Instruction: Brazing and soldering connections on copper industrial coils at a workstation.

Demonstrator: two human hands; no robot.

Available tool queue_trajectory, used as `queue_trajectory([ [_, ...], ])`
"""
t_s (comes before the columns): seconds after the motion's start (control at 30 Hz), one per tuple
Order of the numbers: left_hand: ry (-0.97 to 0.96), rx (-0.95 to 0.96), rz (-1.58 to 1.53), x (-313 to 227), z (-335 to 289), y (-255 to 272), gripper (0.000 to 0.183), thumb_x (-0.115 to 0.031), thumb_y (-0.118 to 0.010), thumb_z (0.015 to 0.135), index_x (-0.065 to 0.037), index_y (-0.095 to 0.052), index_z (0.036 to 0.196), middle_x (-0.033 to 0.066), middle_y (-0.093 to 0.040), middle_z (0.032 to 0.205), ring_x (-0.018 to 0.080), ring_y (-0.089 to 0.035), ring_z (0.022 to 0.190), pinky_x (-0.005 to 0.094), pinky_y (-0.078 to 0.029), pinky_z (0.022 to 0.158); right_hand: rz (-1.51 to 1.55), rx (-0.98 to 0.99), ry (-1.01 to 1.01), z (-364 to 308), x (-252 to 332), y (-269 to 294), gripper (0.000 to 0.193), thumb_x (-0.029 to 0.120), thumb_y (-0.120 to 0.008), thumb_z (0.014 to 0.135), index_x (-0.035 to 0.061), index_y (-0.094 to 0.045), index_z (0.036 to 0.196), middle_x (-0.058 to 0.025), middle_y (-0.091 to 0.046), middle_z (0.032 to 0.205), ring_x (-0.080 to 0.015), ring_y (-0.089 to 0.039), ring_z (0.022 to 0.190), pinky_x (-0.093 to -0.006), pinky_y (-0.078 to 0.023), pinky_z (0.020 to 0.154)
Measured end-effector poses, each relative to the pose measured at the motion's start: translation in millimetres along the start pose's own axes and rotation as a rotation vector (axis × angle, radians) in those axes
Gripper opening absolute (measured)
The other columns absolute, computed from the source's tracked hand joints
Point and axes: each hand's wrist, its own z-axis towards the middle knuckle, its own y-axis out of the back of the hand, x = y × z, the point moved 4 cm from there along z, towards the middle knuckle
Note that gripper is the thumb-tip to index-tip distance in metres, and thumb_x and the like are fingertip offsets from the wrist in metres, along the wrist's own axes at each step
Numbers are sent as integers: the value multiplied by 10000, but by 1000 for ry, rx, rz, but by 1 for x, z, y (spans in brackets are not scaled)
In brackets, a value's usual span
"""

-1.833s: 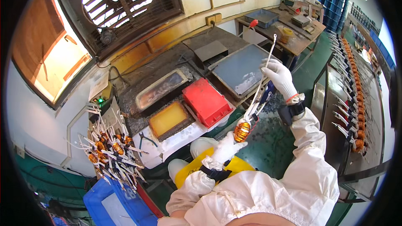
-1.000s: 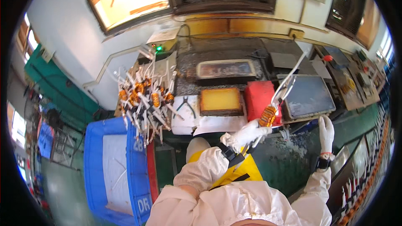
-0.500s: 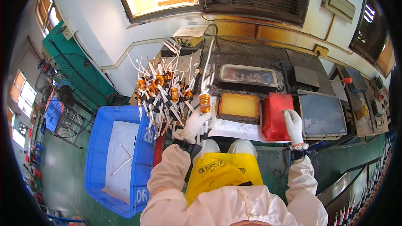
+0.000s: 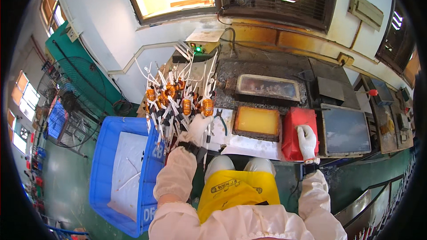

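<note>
My left hand [image 4: 198, 128], in a white glove, is closed on a copper-wound coil [image 4: 207, 107] with white leads. That coil stands upright at the right edge of a heap of similar coils [image 4: 170, 90], their leads and dark sleeves tangled together. Pliers with dark green handles [image 4: 223, 124] lie on white paper just right of it. My right hand [image 4: 307, 142], also gloved, is over the near right part of a red box [image 4: 291, 126]. Its fingers are curled, and what they hold, if anything, is hidden.
A blue plastic crate [image 4: 149, 173] with loose leads stands at the left. On the bench are a yellow-filled tray [image 4: 256, 121], a long metal-framed bath [image 4: 268, 87] behind it and a grey-topped tray [image 4: 346, 130] at the right. A control box [image 4: 202, 48] stands at the back.
My left hand has moved left with the coil to the edge of the heap, uncovering the pliers. My right hand has shifted left, further over the red box. A green light shows on the control box.
</note>
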Motion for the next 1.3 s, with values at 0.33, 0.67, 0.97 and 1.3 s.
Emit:
queue_trajectory([
  [0.33,-20,-321,443,0,112,21,421,-260,-575,724,38,-561,1020,183,-637,737,338,-618,715,368,-468,672,10,-25,-3,-3,-10,-4,160,146,-544,853,10,-627,859,-112,-621,792,-212,-594,735,-298,-459,690],
  [0.67,205,-363,582,12,128,22,386,-299,-532,717,-35,-627,982,204,-641,922,362,-607,894,391,-472,783,2,-19,-42,-4,-12,0,138,117,-543,840,5,-622,848,-113,-622,798,-223,-602,749,-307,-463,700],
  [0.97,21,-539,1136,3,112,29,404,-273,-650,726,-1,-530,999,123,-635,903,311,-649,799,386,-539,673,1,2,2,1,-3,-11,139,116,-537,849,5,-620,839,-113,-622,797,-218,-600,749,-306,-462,703],
  [1.3,-519,-424,720,-36,-14,16,425,-271,-619,767,-35,-514,1105,163,-535,1059,328,-529,980,394,-432,852,13,-31,-54,1,-2,-3,157,139,-549,856,2,-625,861,-112,-633,810,-215,-608,755,-304,-467,707],
])
